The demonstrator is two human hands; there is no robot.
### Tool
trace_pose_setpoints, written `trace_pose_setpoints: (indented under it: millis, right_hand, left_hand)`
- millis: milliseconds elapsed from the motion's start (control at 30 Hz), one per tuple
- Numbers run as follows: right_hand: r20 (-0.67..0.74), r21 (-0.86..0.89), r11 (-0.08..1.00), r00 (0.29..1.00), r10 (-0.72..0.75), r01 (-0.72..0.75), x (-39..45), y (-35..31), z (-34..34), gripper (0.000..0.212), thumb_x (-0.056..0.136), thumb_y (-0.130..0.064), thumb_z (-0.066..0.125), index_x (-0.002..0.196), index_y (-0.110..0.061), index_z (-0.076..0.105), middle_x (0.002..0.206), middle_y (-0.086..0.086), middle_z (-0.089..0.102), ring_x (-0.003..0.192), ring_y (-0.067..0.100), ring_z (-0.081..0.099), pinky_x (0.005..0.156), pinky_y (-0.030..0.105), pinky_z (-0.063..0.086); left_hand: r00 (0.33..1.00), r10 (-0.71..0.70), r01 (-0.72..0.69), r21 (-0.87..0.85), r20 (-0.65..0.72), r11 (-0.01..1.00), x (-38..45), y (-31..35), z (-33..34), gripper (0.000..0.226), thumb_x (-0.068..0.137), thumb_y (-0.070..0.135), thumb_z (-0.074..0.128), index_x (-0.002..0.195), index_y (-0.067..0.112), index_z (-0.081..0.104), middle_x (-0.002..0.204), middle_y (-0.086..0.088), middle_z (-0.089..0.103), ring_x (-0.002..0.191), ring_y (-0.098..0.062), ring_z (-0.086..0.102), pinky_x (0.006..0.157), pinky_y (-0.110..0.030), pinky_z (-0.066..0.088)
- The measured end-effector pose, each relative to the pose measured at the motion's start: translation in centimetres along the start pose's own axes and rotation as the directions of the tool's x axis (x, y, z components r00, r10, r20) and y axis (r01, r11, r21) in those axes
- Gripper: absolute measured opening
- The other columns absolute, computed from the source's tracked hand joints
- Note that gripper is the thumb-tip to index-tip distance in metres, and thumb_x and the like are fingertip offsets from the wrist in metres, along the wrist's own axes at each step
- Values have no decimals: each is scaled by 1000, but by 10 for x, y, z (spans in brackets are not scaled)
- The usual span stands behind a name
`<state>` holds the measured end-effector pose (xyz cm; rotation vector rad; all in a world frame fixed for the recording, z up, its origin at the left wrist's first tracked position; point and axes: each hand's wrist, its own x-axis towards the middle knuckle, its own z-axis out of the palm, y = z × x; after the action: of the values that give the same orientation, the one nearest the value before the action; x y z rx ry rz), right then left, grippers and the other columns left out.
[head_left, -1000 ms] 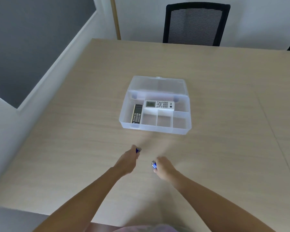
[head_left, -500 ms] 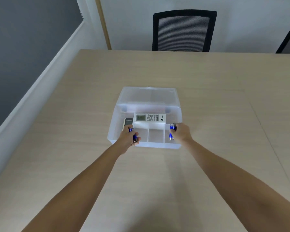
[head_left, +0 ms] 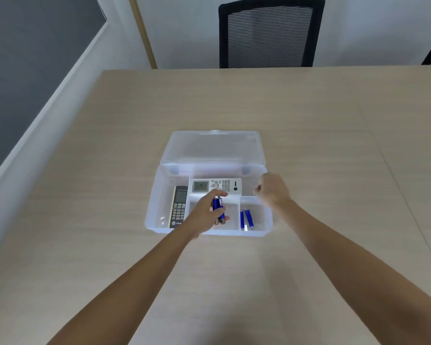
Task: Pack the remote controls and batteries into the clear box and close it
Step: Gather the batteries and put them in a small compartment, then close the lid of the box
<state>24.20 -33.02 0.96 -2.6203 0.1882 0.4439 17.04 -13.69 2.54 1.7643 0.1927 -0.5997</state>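
Note:
A clear box (head_left: 151, 215) sits open in the middle of the table, its lid (head_left: 213, 148) tilted back. A dark remote (head_left: 178, 206) lies in the left compartment. A white remote (head_left: 215, 186) lies across the back compartment. Two blue batteries (head_left: 246, 219) lie in the front right compartment. My left hand (head_left: 204, 215) hovers over the front middle compartment, holding blue batteries (head_left: 218, 207). My right hand (head_left: 271, 190) is above the box's right side, fingers curled with nothing visible in them.
The box stands on a light wooden table (head_left: 309, 120). A black mesh office chair (head_left: 269, 33) stands at the far edge. A wall with a dark panel runs along the left.
My right hand has let go of its batteries, which now lie in the front right compartment, and has lifted. My left hand moved right over the middle compartment.

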Motion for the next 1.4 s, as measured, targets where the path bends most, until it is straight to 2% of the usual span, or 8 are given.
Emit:
trace_pose_setpoints:
  millis: [200, 367, 467, 667, 800, 933, 1167, 1400]
  right_hand:
    - [141, 127, 991, 990, 23, -41, 37, 8, -17, 23, 77, -22, 72, 63, -8, 61, 69, 9, 64, 77, 25, 63, 78, 33, 52]
    - [145, 180, 982, 989, 33, -60, 45, -1, -4, 34, 77, -14, 69, 48, -10, 52, 49, 3, 57, 57, 22, 63, 69, 32, 56]
    - [218, 199, 980, 974, -57, 12, 60, -42, 16, 40, 75, -12, 69, 43, -13, 47, 49, 4, 56, 62, 25, 66, 70, 32, 55]
    - [263, 247, 965, 965, 23, -91, 77, -38, 13, 40, 64, -19, 82, 98, -5, 68, 97, 14, 68, 84, 26, 66, 87, 39, 55]
    - [268, 523, 820, 958, 102, -233, 108, -14, 17, 44, 51, -38, 84, 75, -22, 51, 94, 2, 57, 100, 27, 61, 87, 39, 51]
    - [179, 621, 749, 972, 150, -230, 106, -18, 4, 22, 82, -24, 69, 92, -8, 59, 94, 8, 59, 97, 28, 58, 79, 35, 49]
    - [151, 694, 684, 974, 169, -226, 111, 7, -1, 43, 75, 2, 72, 116, 8, 61, 123, 21, 63, 113, 34, 62, 104, 47, 46]
    - [-46, 540, 837, 989, 140, -93, 107, 14, -10, 46, 65, -7, 81, 103, -6, 54, 94, 4, 58, 84, 18, 57, 64, 27, 44]
  left_hand:
    - [997, -79, 69, 294, 25, 953, 46, 7, 53, 33, 91, -10, 41, 113, 0, 63, 96, -9, 53, 71, -25, 57, 50, -15, 52]
    - [972, -228, 144, 633, 53, 761, 60, 7, 79, 41, 93, -4, 45, 133, -1, 50, 141, -17, 47, 126, -31, 50, 94, -27, 42]
    - [976, -219, 145, 740, 3, 657, 65, -9, 46, 30, 93, 2, 45, 121, 3, 55, 131, -10, 53, 100, -25, 50, 64, -16, 37]
    - [998, -30, 50, 415, -55, 909, 32, 4, 25, 40, 91, -5, 45, 123, 15, 60, 116, -8, 55, 100, -30, 55, 71, -12, 46]
    - [917, 326, -173, 505, -232, 846, -2, -19, -23, 52, 87, 36, 65, 135, 21, 52, 138, -3, 54, 127, -18, 49, 111, -38, 40]
    - [956, 157, 105, 788, -248, 607, -26, -67, -57, 119, 62, 90, 39, 153, 27, -2, 163, 3, -1, 151, -16, -4, 121, -51, 3]
    - [916, 230, 211, 882, -329, 422, -17, -91, -35, 116, 64, 93, 7, 152, 18, -5, 163, -1, 4, 149, -18, -4, 115, -58, -3]
    - [934, 190, 205, 888, -303, 412, -16, -85, -28, 117, 58, 93, 4, 146, 19, -22, 163, 1, -11, 142, -15, -24, 116, -57, -9]
